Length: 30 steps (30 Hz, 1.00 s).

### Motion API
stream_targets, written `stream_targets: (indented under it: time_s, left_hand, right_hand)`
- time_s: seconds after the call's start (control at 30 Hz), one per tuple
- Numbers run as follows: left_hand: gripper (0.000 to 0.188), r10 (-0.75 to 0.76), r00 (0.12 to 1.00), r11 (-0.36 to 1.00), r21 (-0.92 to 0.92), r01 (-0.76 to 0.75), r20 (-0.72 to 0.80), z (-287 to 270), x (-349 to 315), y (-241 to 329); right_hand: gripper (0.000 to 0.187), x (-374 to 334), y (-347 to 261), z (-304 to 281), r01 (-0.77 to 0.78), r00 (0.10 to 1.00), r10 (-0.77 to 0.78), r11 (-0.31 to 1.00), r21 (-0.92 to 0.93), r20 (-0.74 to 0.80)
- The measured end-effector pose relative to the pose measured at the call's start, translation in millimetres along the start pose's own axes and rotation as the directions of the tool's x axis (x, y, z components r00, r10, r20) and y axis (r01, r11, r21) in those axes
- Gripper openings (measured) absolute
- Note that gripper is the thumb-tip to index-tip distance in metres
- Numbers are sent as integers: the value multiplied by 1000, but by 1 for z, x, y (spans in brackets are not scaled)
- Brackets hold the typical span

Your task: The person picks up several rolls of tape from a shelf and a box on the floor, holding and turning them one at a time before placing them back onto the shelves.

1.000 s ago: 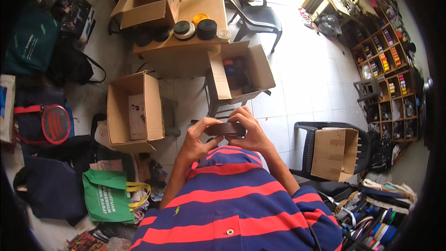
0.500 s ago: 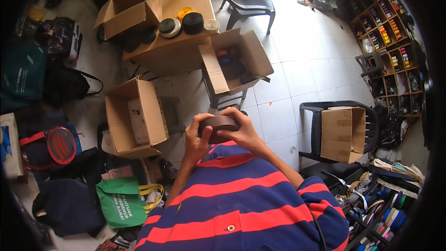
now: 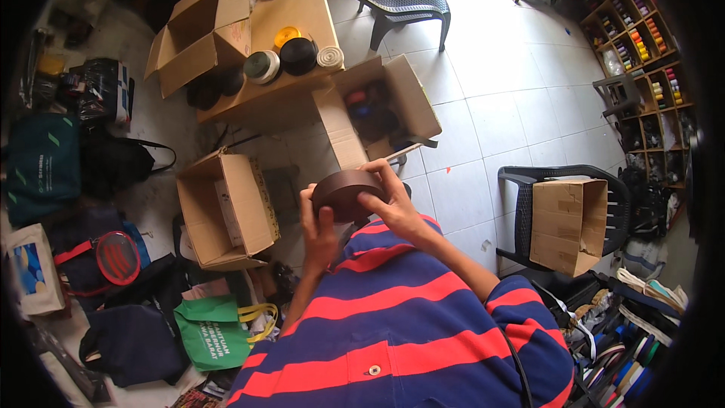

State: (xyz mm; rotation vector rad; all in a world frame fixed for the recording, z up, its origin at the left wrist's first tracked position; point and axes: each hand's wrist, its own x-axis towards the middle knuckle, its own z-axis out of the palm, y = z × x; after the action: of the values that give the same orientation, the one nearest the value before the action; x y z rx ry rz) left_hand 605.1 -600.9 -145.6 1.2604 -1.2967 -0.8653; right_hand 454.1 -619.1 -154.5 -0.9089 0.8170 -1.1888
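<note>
A dark brown roll of flat webbing or tape (image 3: 343, 195) is held up in front of my chest between both hands. My left hand (image 3: 320, 234) grips its left side, thumb raised along the near face and fingers round the edge. Around the right side curl the fingers of my right hand (image 3: 394, 202), its thumb pressed on the near face. Just beyond the roll stands an open cardboard box (image 3: 338, 136) with dark rolls and some red and blue items inside. To the left is another open cardboard box (image 3: 236, 215) holding something white.
A wooden table (image 3: 317, 19) carries an open box (image 3: 200, 34) and several rolls, among them a black roll (image 3: 298, 56). A black chair (image 3: 408, 0) stands beyond; another chair (image 3: 513, 215) holds a box (image 3: 568, 223). Bags, including a green bag (image 3: 214, 332), lie left. Thread shelves (image 3: 642, 68) line the right.
The roll has been tilted, showing more of its outer side. My right fingers have risen along its far edge, and my left hand sits slightly lower. The whole view has shifted a little.
</note>
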Motion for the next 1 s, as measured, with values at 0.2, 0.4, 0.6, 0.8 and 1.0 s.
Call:
stream_targets:
  time_s: [0.2, 0.4, 0.6, 0.8, 1.0]
  left_hand:
    - [50, -20, 953, 967, 247, -58, 301, -2, 35, 7]
    - [51, -34, 999, 982, 188, 30, 20, 32, 41, 13]
    - [49, -4, 993, 972, 234, -23, 114, 46, 51, 13]
    - [44, 22, 1000, 972, 234, -22, 1, 71, 58, 21]
    - [41, 36, 992, 964, 256, -65, 117, 79, 57, 21]
  right_hand:
    - [44, 42, -37, -44, 81, 906, 73, 937, -339, 417]
    - [48, 43, -19, -56, 46, 958, 33, 963, -267, 284]
    - [43, 59, -40, -78, -108, 921, 164, 979, -174, 353]
    - [37, 49, -35, -87, -222, 927, 192, 974, 56, 323]
    - [35, 70, -60, -107, 111, 917, 32, 937, -332, 397]
